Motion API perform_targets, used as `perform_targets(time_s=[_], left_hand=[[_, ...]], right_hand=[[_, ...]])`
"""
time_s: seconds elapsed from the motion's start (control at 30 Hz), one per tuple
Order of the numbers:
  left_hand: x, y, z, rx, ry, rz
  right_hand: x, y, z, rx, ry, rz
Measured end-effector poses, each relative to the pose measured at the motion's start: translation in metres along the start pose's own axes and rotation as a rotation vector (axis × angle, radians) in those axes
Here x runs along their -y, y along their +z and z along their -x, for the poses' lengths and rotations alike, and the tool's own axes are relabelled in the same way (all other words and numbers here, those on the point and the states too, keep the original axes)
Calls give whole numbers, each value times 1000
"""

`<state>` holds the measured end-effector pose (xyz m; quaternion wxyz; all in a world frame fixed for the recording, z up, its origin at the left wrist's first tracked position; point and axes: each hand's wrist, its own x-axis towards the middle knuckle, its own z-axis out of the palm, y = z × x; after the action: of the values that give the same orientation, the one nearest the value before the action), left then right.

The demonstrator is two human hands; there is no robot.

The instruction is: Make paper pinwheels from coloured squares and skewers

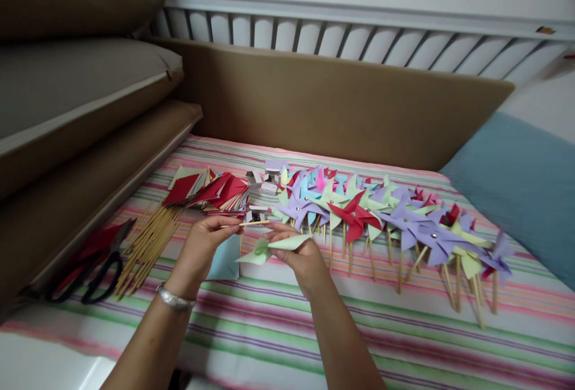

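Note:
My left hand (214,240), with a silver bracelet at the wrist, pinches a thin wooden stick (254,223) that points to the right. A pale green paper pinwheel (266,248) is held between the fingers and thumb of my right hand (300,252). The stick's tip lies close above the pinwheel, near my right fingers; whether the two touch I cannot tell. Beneath my hands a light blue paper sheet (224,260) lies on the striped cloth (251,324). Just beyond stand small open boxes (258,214), their contents hard to make out.
Many finished pinwheels (354,216) on sticks spread to the right. Leftward lie a bundle of wooden sticks (148,246), black-handled scissors (105,270) and stacked coloured paper (209,192). A brown board (314,102) stands at the back, cushions (90,90) at left, a blue cushion (516,192) at right.

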<state>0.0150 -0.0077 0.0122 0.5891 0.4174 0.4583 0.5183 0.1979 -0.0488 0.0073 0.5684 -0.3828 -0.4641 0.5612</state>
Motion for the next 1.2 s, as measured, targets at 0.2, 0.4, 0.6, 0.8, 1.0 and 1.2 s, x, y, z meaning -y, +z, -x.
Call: perform_targets(time_s=[0.2,0.4,0.6,0.8,1.0,1.2], left_hand=[[4,7,4,38,-28,-52],[6,14,6,183,9,-194],[0,18,13,350,42,-293],[-7,17,14,327,-72,-82],[-10,14,15,268,-141,132],[-12,15,17,290,-224,259]], right_hand=[[2,3,1,-43,0,-253],[-3,-3,1,7,15,-261],[-5,0,2,106,69,-188],[1,0,3,120,21,-11],[16,9,8,60,-255,368],[32,22,15,73,-317,580]])
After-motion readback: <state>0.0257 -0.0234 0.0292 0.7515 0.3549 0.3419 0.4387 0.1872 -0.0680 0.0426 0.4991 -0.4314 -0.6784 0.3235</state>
